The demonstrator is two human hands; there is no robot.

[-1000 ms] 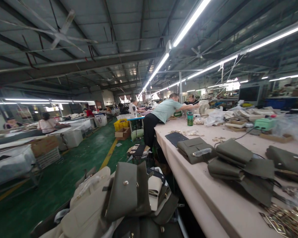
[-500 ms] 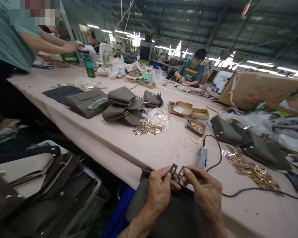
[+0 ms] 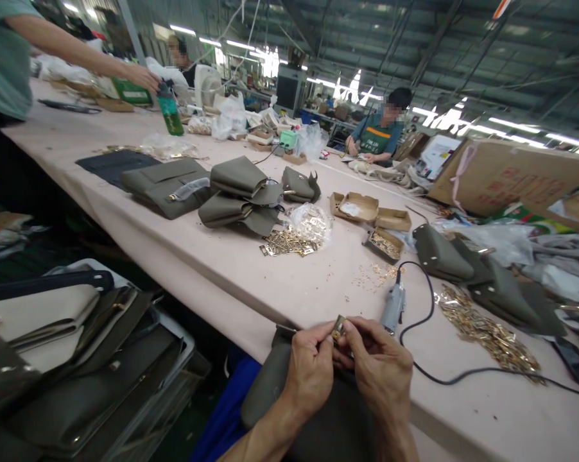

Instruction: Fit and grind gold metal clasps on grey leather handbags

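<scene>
Since the frame of half a second before, the right hand (image 3: pixel 380 360) had moved inward to the left hand (image 3: pixel 311 360), and the gap between their metal pieces had closed. At the far left, a co-worker's hand (image 3: pixel 145 78) had also shifted, to the top of the green bottle (image 3: pixel 169 114).

In the head view, which was the only one I had, the fingers of both hands were pinched closed on a metal fitting (image 3: pixel 338 328). I could not tell whether it was one piece or two pressed together. It stood above the dark bag (image 3: pixel 337 417), which lay under the hands at the near edge of the worktop (image 3: pixel 299 289). I judged that the step in hand was to fit these pieces to each other by touch. To my mind, the next move called for a steady left pinch and small corrections from the right. The grey power tool (image 3: pixel 393 308) lay just beyond the right hand, held by nobody.
</scene>
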